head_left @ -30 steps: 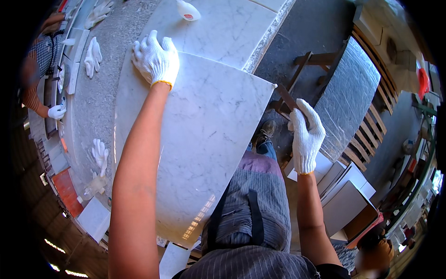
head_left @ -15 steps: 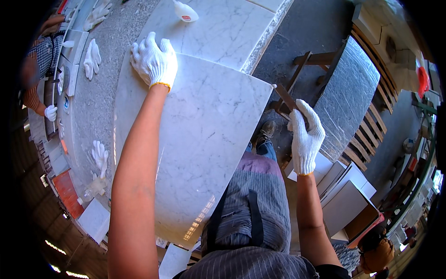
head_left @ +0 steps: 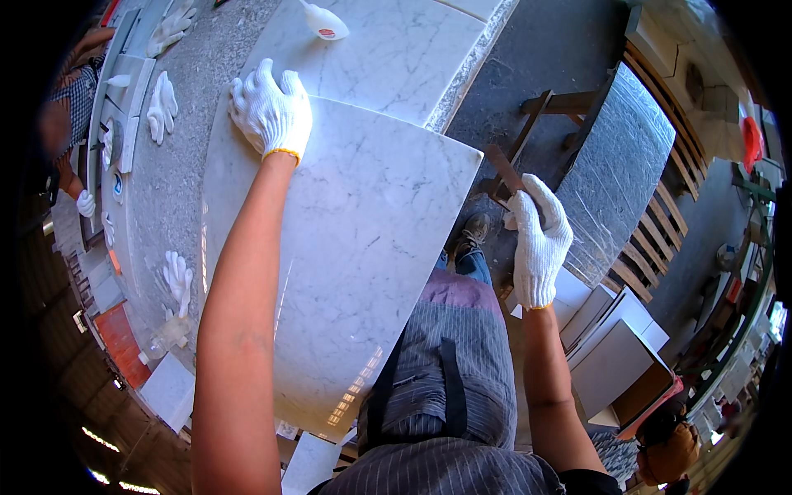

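Observation:
My left hand (head_left: pixel 271 114), in a white knit glove with a yellow cuff edge, rests spread on a grey-veined white marble slab (head_left: pixel 355 223). It lies near the seam where this slab meets another marble slab (head_left: pixel 396 62). My right hand (head_left: pixel 540 243), gloved alike, is closed on a flat brown strip (head_left: pixel 503 167), like a scraper blade. The strip points up and left, its tip just off the slab's right corner. How the fingers wrap its lower end is partly hidden. A white squeeze bottle (head_left: pixel 326 23) lies on the far slab.
Loose white gloves (head_left: pixel 162 107) lie on the rough grey surface at left. A co-worker's gloved hand (head_left: pixel 85 203) shows at the far left. Rightward stand a dark stone slab (head_left: pixel 619 165) on a trestle, wooden pallet slats (head_left: pixel 652 239) and leaning white panels (head_left: pixel 615 363).
My right hand and the brown strip have shifted slightly left and up; the strip's tip now sits lower beside the corner. The co-worker's gloved hand at far left has moved slightly.

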Demonstrator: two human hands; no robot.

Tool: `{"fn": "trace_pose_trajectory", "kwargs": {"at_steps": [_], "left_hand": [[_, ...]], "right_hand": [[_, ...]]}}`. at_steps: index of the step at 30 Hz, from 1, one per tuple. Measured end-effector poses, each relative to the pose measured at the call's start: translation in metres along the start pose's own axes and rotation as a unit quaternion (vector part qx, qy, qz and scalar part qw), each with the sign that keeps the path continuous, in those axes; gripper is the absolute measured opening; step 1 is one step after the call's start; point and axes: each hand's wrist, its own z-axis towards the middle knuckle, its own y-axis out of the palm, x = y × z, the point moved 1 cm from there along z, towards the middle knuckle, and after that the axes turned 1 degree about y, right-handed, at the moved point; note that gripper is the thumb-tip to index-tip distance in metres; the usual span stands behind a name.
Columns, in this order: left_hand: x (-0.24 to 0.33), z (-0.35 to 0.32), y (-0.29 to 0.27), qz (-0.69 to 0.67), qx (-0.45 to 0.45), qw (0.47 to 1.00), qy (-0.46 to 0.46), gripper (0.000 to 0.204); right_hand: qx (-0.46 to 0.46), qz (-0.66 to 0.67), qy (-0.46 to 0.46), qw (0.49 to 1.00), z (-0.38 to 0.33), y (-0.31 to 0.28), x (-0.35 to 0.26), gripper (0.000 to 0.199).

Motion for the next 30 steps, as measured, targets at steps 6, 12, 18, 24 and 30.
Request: {"fn": "trace_pose_trajectory", "kwargs": {"at_steps": [6, 12, 18, 24, 30], "left_hand": [[-0.001, 0.001, 0.000, -0.007, 0.012, 1.000, 0.003, 0.048], [0.002, 0.001, -0.003, -0.008, 0.009, 1.000, -0.001, 0.049], [0.001, 0.001, -0.001, -0.007, 0.007, 1.000, 0.000, 0.049], [0.000, 0.000, -0.001, -0.010, 0.005, 1.000, 0.000, 0.049], [0.002, 0.001, -0.003, -0.010, 0.001, 1.000, -0.003, 0.049]], "right_hand": [[-0.024, -0.004, 0.019, 1.000, 0.004, 0.012, 0.001, 0.028], [0.014, 0.044, 0.042, 0.998, 0.006, 0.011, 0.003, 0.031], [-0.021, 0.074, 0.060, 0.995, 0.008, 0.019, 0.003, 0.033], [-0.063, 0.042, 0.064, 0.995, 0.003, 0.014, 0.006, 0.030], [-0.070, 0.059, 0.058, 0.994, 0.003, 0.016, 0.011, 0.030]]}}
